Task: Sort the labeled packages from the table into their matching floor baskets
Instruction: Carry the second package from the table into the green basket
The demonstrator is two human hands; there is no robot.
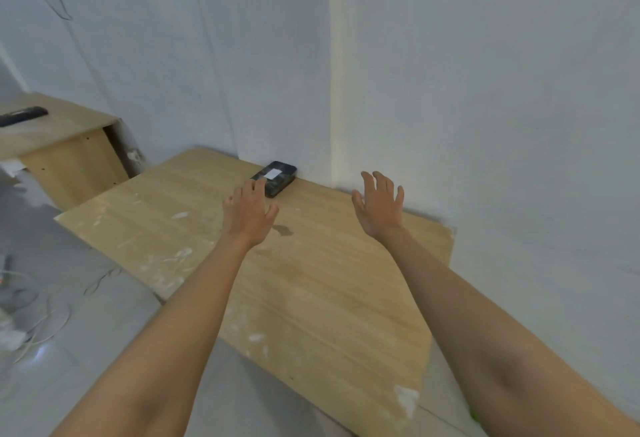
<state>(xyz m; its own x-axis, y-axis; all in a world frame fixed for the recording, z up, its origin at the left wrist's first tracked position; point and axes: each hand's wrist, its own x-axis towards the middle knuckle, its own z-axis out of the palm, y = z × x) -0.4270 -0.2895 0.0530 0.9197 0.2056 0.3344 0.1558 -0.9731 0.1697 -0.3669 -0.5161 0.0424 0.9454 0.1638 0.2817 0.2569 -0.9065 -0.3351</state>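
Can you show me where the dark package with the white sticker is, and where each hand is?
dark package [278, 178]: head view, on its top face by the white label.
left hand [250, 211]: head view, on the back of the hand.
right hand [380, 206]: head view, on the back of the hand.

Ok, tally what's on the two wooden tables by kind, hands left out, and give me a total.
Dark package with a white label, on the near table by the wall: 1
Dark flat object, too blurred to identify, on the far table: 1
Total: 2
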